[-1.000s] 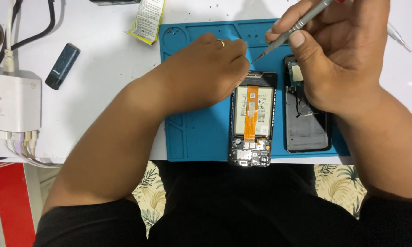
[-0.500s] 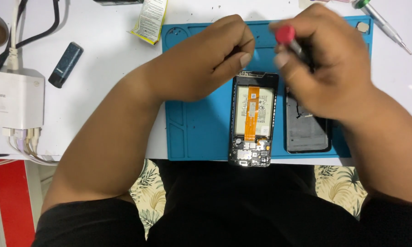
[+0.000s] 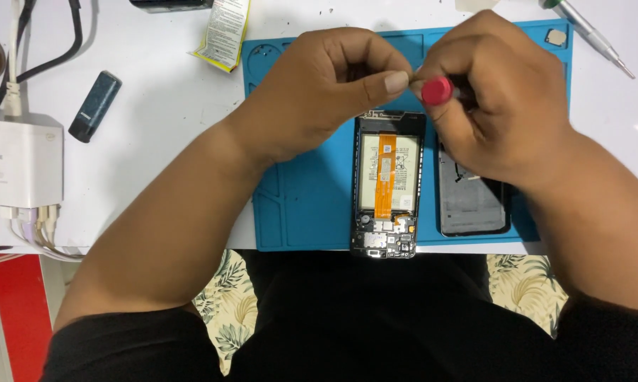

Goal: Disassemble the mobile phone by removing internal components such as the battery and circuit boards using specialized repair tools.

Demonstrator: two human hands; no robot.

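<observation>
Right now the right hand (image 3: 499, 99) is closed around a small screwdriver with a red cap (image 3: 437, 90). The left hand (image 3: 326, 88) is curled up too, pinching at its tip, just above the open phone (image 3: 387, 185).

The phone lies on the blue mat (image 3: 301, 205) on the desk (image 3: 156, 106), with its orange strip (image 3: 384, 173) showing and its dark back cover (image 3: 472, 201) just beside it.

If the screwdriver slips, I think its tip could poke the battery or scratch the orange strip. A tiny screw could also drop and roll off the mat.

The screwdriver's tip is hidden behind the fingers, so I cannot tell if the left hand holds a screw or only the tip. The top of the phone is hidden under both hands.
</observation>
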